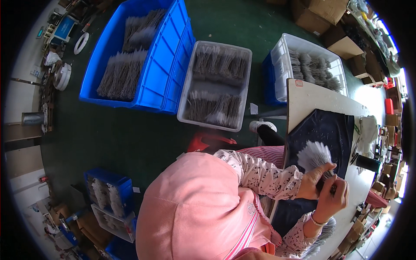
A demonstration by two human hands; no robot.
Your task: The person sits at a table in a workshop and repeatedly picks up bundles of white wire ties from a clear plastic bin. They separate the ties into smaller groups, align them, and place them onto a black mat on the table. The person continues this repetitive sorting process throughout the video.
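Neither of my own hands shows in this view. A seated person in a pink cap (190, 203) and flower-patterned sleeves fills the lower middle, close to me. That person's two hands (333, 197) are closed around a bundle of thin wire pieces (314, 155) with pale, feathery ends fanned out. The bundle is held above a dark cloth (320, 125) on a light worktable (310, 97). More of the wire pieces (323, 236) lie on the table beside the person's lower arm, partly hidden by the sleeve.
A tall blue bin (164, 65), a translucent tray (184, 95) and a white crate (284, 56) hold similar bundles on the green floor. Smaller blue and white crates (125, 190) stand at lower left. Cardboard boxes (318, 15) are stacked at the far right. A dark cylinder (368, 163) sits on the table.
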